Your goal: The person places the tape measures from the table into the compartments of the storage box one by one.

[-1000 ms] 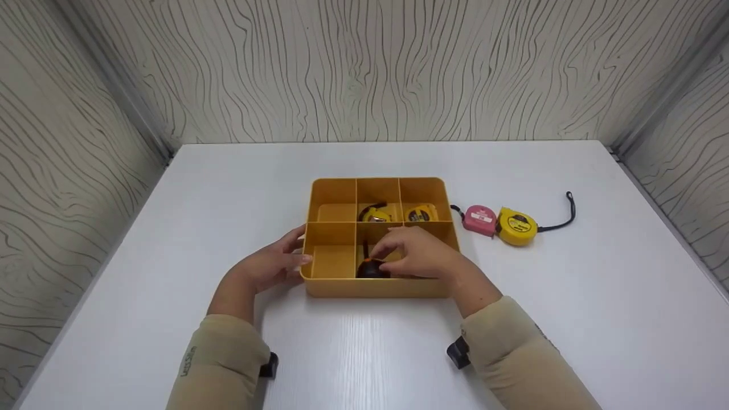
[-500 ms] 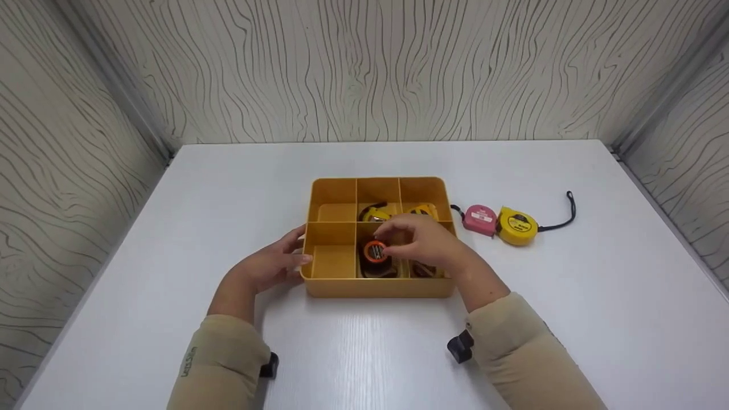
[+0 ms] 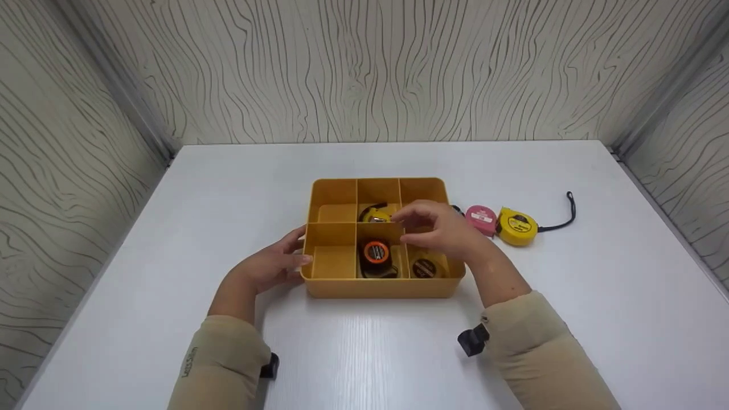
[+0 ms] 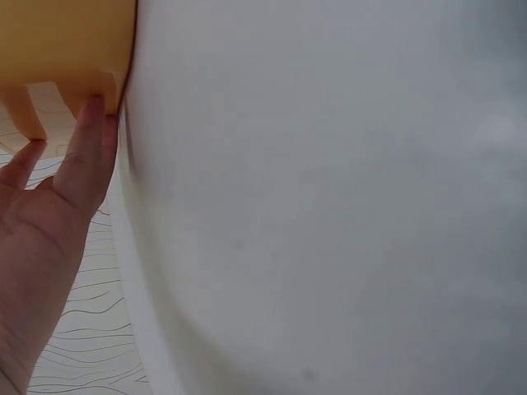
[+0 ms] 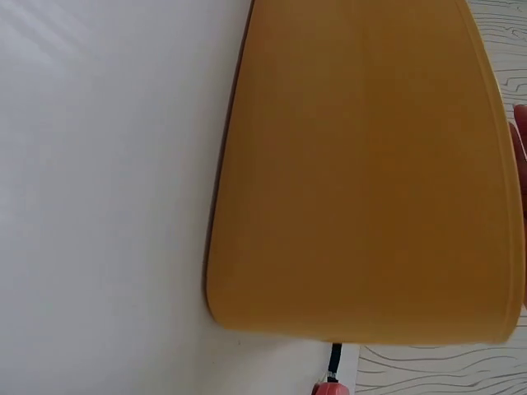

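A yellow-brown divided box [image 3: 381,288] stands on the white table. My left hand [image 3: 272,265] touches its left side, with its thumb at the rim; in the left wrist view straight fingers [image 4: 81,156] lie against the wall. Over the right compartments is my right hand [image 3: 441,230], thumb and forefinger apart with nothing between them. A black tape measure with an orange ring [image 3: 376,253] lies in the front middle compartment. At front right is a tape measure with a dark round label [image 3: 424,268]. A yellow tape measure [image 3: 375,215] sits back middle.
To the box's right lie a pink tape measure [image 3: 480,220] and a larger yellow tape measure [image 3: 517,226] with a black strap [image 3: 561,225]. Wood-patterned panels [image 3: 364,68] rise behind the table [image 3: 245,171] and at both sides.
The right hand has let go of the black tape measure, which now lies with its orange ring up, and has moved back and right. The left hand has stayed at the box.
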A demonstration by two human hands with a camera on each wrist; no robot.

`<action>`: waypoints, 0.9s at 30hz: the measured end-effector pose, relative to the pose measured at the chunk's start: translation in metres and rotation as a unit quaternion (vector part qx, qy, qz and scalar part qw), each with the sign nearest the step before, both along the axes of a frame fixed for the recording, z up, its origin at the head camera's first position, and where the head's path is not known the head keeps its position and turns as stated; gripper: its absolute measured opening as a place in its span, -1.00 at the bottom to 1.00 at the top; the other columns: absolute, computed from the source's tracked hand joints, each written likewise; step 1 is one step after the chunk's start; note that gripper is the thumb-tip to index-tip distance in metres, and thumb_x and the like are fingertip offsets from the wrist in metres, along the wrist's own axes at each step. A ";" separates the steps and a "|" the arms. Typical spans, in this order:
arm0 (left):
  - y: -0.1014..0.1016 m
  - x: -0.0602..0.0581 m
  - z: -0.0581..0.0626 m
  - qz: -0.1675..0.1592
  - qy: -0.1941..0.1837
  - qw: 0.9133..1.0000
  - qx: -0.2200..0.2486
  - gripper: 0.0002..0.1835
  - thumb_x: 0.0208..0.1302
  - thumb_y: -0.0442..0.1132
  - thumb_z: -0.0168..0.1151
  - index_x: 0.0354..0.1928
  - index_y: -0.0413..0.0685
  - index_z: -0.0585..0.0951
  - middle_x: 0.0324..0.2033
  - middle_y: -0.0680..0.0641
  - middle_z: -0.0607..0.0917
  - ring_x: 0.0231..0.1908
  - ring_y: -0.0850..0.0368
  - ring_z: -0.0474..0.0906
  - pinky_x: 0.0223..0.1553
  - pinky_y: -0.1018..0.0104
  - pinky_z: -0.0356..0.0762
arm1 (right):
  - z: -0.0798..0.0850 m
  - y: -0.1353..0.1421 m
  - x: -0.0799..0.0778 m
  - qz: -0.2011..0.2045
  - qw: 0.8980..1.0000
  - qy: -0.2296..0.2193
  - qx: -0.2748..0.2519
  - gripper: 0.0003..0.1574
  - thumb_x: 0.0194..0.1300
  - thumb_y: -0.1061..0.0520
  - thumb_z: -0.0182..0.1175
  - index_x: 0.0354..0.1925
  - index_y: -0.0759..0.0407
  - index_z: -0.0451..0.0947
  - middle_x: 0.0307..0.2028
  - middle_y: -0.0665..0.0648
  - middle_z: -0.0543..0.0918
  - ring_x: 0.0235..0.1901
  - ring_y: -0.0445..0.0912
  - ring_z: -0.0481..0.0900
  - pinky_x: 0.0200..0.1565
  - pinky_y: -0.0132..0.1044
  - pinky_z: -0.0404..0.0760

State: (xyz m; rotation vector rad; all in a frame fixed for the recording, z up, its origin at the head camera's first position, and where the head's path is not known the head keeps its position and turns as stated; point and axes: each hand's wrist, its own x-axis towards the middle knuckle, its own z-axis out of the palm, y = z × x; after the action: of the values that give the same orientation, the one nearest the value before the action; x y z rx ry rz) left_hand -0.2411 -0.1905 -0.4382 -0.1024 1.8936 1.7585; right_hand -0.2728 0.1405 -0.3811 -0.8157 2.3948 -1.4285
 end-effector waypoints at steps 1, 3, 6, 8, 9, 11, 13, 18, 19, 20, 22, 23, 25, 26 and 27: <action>0.000 0.000 0.000 0.000 0.001 1.000 0.003 -0.19 0.05 -0.22 0.32 0.30 0.51 0.19 0.30 0.06 0.20 0.14 0.04 0.38 0.10 0.12 0.41 | 0.001 0.003 -0.001 -0.004 1.000 0.002 0.000 -0.59 0.11 0.14 0.29 -0.03 0.10 0.54 -0.04 0.17 0.53 -0.02 0.05 0.48 0.06 -0.07 0.47; 0.000 0.000 0.000 0.000 0.002 1.000 0.006 -0.20 0.05 -0.22 0.32 0.30 0.50 0.19 0.30 0.05 0.20 0.14 0.04 0.38 0.10 0.10 0.41 | 0.003 0.011 -0.003 -0.016 1.000 0.008 -0.003 -0.60 0.10 0.15 0.29 -0.04 0.11 0.54 -0.05 0.19 0.53 -0.03 0.06 0.49 0.06 -0.04 0.46; 0.001 0.000 -0.001 0.002 0.002 1.000 0.003 -0.19 0.05 -0.22 0.33 0.30 0.51 0.18 0.31 0.04 0.19 0.15 0.03 0.37 0.10 0.09 0.40 | 0.006 0.025 -0.006 -0.043 0.999 0.022 0.002 -0.60 0.10 0.09 0.30 -0.05 0.10 0.54 -0.06 0.15 0.54 -0.03 0.01 0.48 0.09 -0.03 0.42; 0.001 -0.001 -0.001 0.002 0.001 1.000 -0.001 -0.18 0.04 -0.20 0.33 0.30 0.52 0.18 0.31 0.04 0.18 0.17 0.03 0.36 0.11 0.08 0.38 | 0.007 0.035 -0.008 -0.067 0.997 0.023 0.001 -0.58 0.11 0.04 0.30 -0.05 0.11 0.54 -0.05 0.14 0.54 -0.02 -0.03 0.47 0.10 -0.05 0.42; 0.001 -0.001 -0.001 0.003 -0.001 1.000 -0.005 -0.18 0.03 -0.20 0.34 0.29 0.53 0.18 0.31 0.05 0.18 0.17 0.04 0.35 0.12 0.08 0.38 | 0.007 0.040 -0.009 -0.082 0.996 0.023 0.004 -0.56 0.11 0.00 0.29 -0.04 0.10 0.53 -0.05 0.11 0.54 -0.01 -0.06 0.47 0.10 -0.08 0.42; 0.001 -0.001 -0.002 0.005 -0.001 1.000 -0.010 -0.17 0.03 -0.19 0.35 0.29 0.54 0.18 0.32 0.05 0.18 0.18 0.04 0.34 0.12 0.08 0.37 | 0.008 0.051 -0.010 -0.115 0.993 0.011 0.005 -0.53 0.12 -0.05 0.28 -0.03 0.09 0.52 -0.03 0.09 0.53 -0.01 -0.07 0.46 0.05 -0.15 0.48; 0.002 -0.001 -0.002 0.006 -0.001 1.000 -0.012 -0.17 0.02 -0.18 0.36 0.29 0.54 0.18 0.32 0.05 0.18 0.18 0.04 0.34 0.12 0.08 0.37 | 0.007 0.063 -0.011 -0.151 0.988 0.002 0.011 -0.51 0.13 -0.10 0.25 0.00 0.07 0.50 -0.02 0.09 0.52 -0.02 -0.08 0.46 0.00 -0.28 0.52; 0.001 0.000 0.000 0.004 -0.002 1.000 -0.017 -0.18 0.03 -0.18 0.35 0.29 0.54 0.18 0.31 0.07 0.19 0.17 0.06 0.35 0.11 0.11 0.39 | 0.002 0.095 -0.017 -0.246 0.968 0.001 0.044 -0.43 0.15 -0.21 0.17 0.05 0.04 0.45 -0.01 0.06 0.50 -0.02 -0.10 0.46 0.01 -0.40 0.48; 0.001 0.000 0.000 0.003 -0.003 1.000 -0.018 -0.18 0.03 -0.18 0.35 0.29 0.54 0.18 0.31 0.08 0.19 0.16 0.06 0.35 0.11 0.11 0.40 | 0.001 0.102 -0.019 -0.262 0.964 -0.002 0.046 -0.42 0.16 -0.23 0.16 0.06 0.04 0.44 0.00 0.06 0.49 -0.01 -0.09 0.45 0.05 -0.36 0.47; 0.001 0.000 0.000 0.003 -0.003 1.000 -0.019 -0.18 0.04 -0.18 0.35 0.29 0.54 0.18 0.30 0.08 0.19 0.16 0.06 0.35 0.10 0.12 0.40 | -0.001 0.109 -0.020 -0.277 0.960 -0.003 0.050 -0.41 0.16 -0.23 0.14 0.07 0.04 0.43 0.01 0.07 0.48 0.00 -0.09 0.44 0.08 -0.31 0.45; 0.000 0.000 0.001 0.004 -0.004 1.000 -0.021 -0.19 0.04 -0.17 0.34 0.29 0.54 0.18 0.30 0.09 0.19 0.17 0.07 0.35 0.10 0.12 0.41 | -0.006 0.123 -0.023 -0.301 0.952 -0.012 0.050 -0.38 0.18 -0.22 0.13 0.11 0.07 0.40 0.06 0.11 0.45 0.05 -0.05 0.41 0.14 -0.20 0.40; 0.000 0.000 0.001 0.004 -0.004 1.000 -0.020 -0.19 0.04 -0.18 0.35 0.29 0.54 0.18 0.30 0.09 0.19 0.17 0.07 0.35 0.09 0.13 0.41 | -0.009 0.129 -0.024 -0.311 0.949 -0.015 0.052 -0.36 0.18 -0.22 0.13 0.13 0.08 0.37 0.08 0.14 0.43 0.08 -0.02 0.39 0.16 -0.15 0.37; 0.000 0.000 0.001 0.004 -0.003 1.000 -0.016 -0.19 0.04 -0.18 0.35 0.29 0.53 0.18 0.31 0.08 0.19 0.17 0.06 0.34 0.09 0.12 0.41 | -0.016 0.142 -0.025 -0.326 0.943 -0.026 0.055 -0.31 0.18 -0.22 0.12 0.17 0.10 0.33 0.14 0.17 0.39 0.13 0.03 0.34 0.19 -0.08 0.33; 0.000 -0.001 0.000 0.003 -0.002 1.000 -0.011 -0.18 0.04 -0.19 0.35 0.29 0.52 0.18 0.31 0.07 0.19 0.18 0.05 0.34 0.10 0.12 0.41 | -0.020 0.147 -0.026 -0.332 0.941 -0.030 0.060 -0.27 0.18 -0.23 0.13 0.20 0.10 0.30 0.17 0.19 0.36 0.16 0.06 0.31 0.20 -0.06 0.32; 0.000 -0.001 -0.001 0.002 -0.001 1.000 -0.006 -0.18 0.04 -0.19 0.34 0.30 0.52 0.17 0.31 0.07 0.18 0.18 0.05 0.34 0.10 0.12 0.40 | -0.023 0.151 -0.026 -0.338 0.938 -0.037 0.066 -0.23 0.17 -0.24 0.13 0.22 0.11 0.27 0.19 0.21 0.34 0.18 0.08 0.28 0.21 -0.05 0.30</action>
State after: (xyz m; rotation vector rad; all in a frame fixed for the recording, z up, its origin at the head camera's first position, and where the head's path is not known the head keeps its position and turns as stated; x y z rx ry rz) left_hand -0.2419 -0.1902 -0.4389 -0.1119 1.9042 1.7500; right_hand -0.2989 0.2917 -0.4045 0.1290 2.8071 -1.4323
